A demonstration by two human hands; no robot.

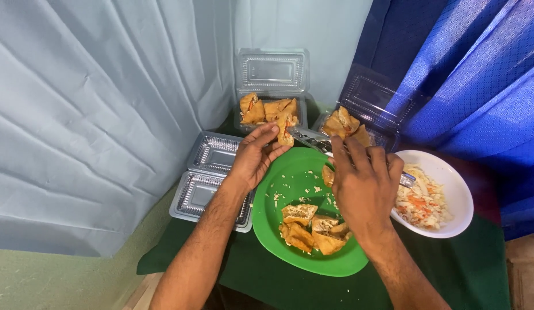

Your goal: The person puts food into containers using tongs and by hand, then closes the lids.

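1. The fried tofu piece sits pinched in the fingertips of the left hand, raised above the far rim of the green plate, its cut side apparently turned toward the other hand so it can be reached.
2. The right hand is clenched around metal tongs, whose tips point at the held piece; the grip is partly hidden by the back of the hand.
3. More tofu pieces lie on the plate, near crumbs.
4. A white bowl of shredded vegetables stands just right of the plate, within reach.
5. Two filled clear boxes stand open behind; an empty one lies left.
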